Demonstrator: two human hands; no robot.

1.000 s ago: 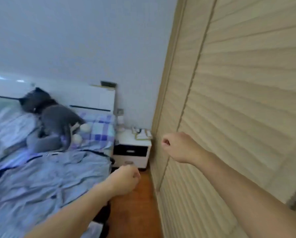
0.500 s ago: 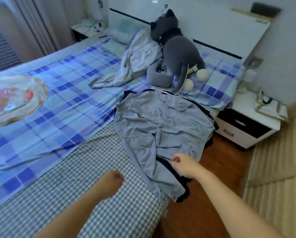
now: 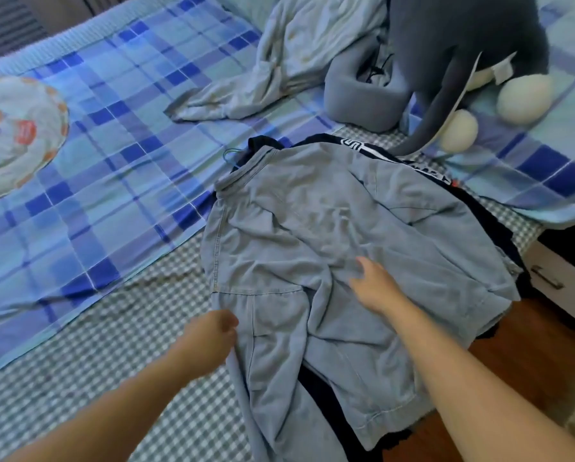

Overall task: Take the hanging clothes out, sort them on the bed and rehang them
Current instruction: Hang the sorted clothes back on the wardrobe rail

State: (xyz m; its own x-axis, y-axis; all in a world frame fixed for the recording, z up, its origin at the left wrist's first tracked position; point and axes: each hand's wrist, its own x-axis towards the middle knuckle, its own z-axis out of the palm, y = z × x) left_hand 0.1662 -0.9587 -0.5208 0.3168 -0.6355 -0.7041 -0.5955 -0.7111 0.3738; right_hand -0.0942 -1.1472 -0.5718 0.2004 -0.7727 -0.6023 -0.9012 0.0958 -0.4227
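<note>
A light blue denim shirt lies spread on top of a pile at the bed's right edge. Beneath it shows a dark navy garment with a white lettered stripe, and a green hanger hook pokes out by the collar. My right hand hovers over or touches the middle of the denim shirt, fingers spread. At the shirt's left hem my left hand has its fingers curled; whether it grips the cloth I cannot make out.
The bed has a blue plaid sheet over a grey checked cover. A grey plush cat and a crumpled pale garment lie near the headboard. A round patterned cushion sits left. A white nightstand stands right, above wooden floor.
The view swung from the wardrobe door down to the bed. Both hands moved forward onto the denim shirt; my right hand went from fisted to spread fingers.
</note>
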